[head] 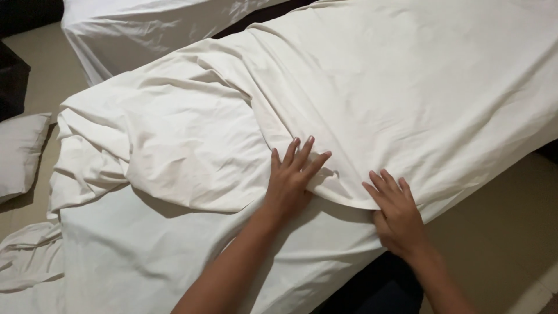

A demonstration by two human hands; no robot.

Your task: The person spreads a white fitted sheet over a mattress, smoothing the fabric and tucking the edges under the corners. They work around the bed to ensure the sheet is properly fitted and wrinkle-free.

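Note:
A cream-white duvet (360, 87) lies rumpled across a bed covered by a white fitted sheet (133, 256). My left hand (293, 177) rests flat on the duvet's lower edge, fingers spread. My right hand (395, 209) presses flat on the same edge a little to the right, at the side of the mattress, fingers together and pointing up. Neither hand grips the fabric. The duvet is bunched into thick folds (99, 139) at the left.
A second bed with white bedding (145, 29) stands at the top left. A white pillow (20, 154) lies on the beige floor at the far left. Dark furniture (11, 81) sits at the left edge. Floor (500, 227) shows to the right.

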